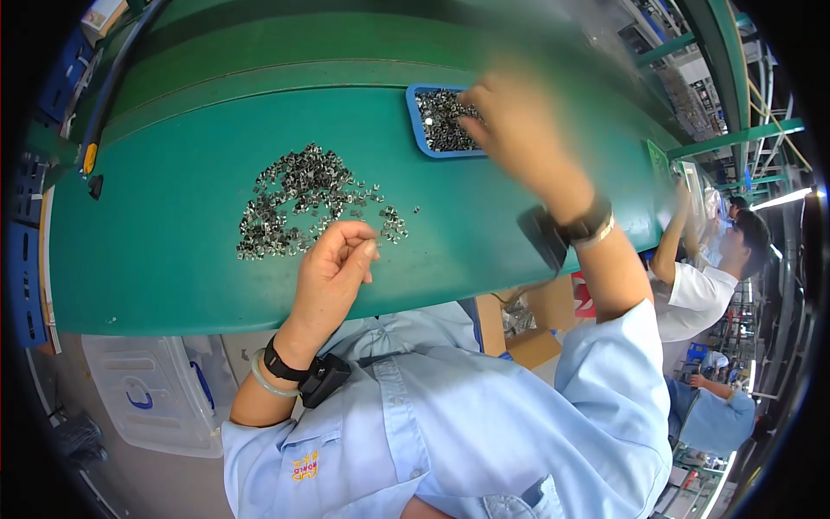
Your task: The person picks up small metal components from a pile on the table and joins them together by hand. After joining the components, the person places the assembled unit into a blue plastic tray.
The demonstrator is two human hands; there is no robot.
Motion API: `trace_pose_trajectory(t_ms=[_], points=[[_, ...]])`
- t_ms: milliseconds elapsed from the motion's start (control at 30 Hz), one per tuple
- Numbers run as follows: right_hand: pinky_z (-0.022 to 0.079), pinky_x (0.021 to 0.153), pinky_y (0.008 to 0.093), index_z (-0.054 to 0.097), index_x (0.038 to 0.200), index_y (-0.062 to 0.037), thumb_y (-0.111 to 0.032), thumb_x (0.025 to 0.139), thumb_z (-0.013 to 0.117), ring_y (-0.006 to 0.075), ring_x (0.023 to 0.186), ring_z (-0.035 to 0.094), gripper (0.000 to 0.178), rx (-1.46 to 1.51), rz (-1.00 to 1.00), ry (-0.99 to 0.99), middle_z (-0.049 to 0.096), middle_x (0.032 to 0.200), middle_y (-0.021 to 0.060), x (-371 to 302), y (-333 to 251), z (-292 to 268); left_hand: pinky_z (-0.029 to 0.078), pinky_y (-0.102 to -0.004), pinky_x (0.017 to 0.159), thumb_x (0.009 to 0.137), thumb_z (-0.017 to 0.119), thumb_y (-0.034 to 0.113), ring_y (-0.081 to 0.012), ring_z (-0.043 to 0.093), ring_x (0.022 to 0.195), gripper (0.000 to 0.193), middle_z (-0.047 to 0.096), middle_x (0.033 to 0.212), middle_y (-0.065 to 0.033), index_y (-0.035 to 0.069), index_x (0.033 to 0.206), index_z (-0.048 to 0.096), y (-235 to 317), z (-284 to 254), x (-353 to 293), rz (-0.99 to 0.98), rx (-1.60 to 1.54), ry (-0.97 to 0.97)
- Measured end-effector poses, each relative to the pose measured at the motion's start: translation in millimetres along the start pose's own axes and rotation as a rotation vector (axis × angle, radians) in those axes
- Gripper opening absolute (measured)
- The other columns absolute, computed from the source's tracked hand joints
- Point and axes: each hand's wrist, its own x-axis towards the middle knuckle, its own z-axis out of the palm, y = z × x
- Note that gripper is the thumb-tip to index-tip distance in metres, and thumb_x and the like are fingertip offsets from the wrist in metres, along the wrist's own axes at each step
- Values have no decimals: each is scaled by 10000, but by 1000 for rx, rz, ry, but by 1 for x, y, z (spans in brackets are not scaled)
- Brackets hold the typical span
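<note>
A loose pile of small black-and-silver metal parts (303, 186) is spread over the green tabletop (173, 173). At the pile's near edge is my left hand (335, 264), thumb and forefinger pinched together; whatever sits between them is too small to make out. A smaller cluster of the same parts (393, 227) lies just beyond its fingertips. Farther right, my right hand (512, 117) is over a blue tray (413, 117) filled with similar small parts. That hand is smeared by motion, but its thumb and forefinger show apart with nothing seen between them.
A raised green ledge (259, 82) runs along the table's far side. Below the near edge stand a clear plastic bin (147, 389) and an open cardboard box (532, 342). At the right another person (705, 290) sits at the same table.
</note>
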Motion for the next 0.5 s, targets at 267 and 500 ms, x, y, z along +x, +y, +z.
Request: trace_pose_trajectory(t_ms=[267, 500], points=[[453, 677, 380, 605, 861, -58, -128, 735, 707, 283, 785, 551, 176, 435, 129, -56, 558, 839, 82, -70, -66, 38, 408, -189, 541, 927, 533, 72, -55, 502, 630, 114, 577, 810, -16, 31, 1032, 544, 2, 5, 1, 3, 14, 40], [450, 669, 366, 605, 859, -69, -110, 723, 719, 275, 790, 557, 182, 590, 131, 42, 572, 845, 75, -78, -70, 52, 390, -177, 497, 936, 530, 107, -51, 510, 598, 121, 587, 809, -21, 42, 1035, 556, 9, 8, -1, -58, 6, 63]])
